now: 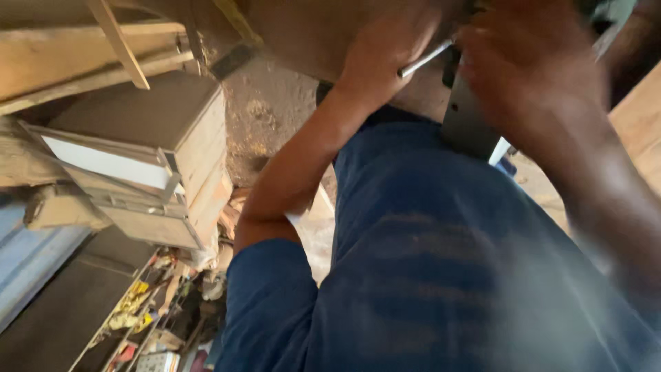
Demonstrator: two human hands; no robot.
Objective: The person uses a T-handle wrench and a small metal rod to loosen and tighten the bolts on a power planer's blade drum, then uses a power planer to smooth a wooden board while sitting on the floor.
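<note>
Up by the dark metal plate (463, 120), left hand (379, 58) fingers grip a thin metal rod (425, 58); right hand (533, 65) too blurred to tell.

yellow packets (131, 303), lower-left shelf (103, 324)

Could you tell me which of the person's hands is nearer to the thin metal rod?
The left hand is nearer: the thin metal rod pokes out from it, seemingly gripped. The right hand, blurred, sits just to the rod's right, beside its tip; contact cannot be told.
</note>
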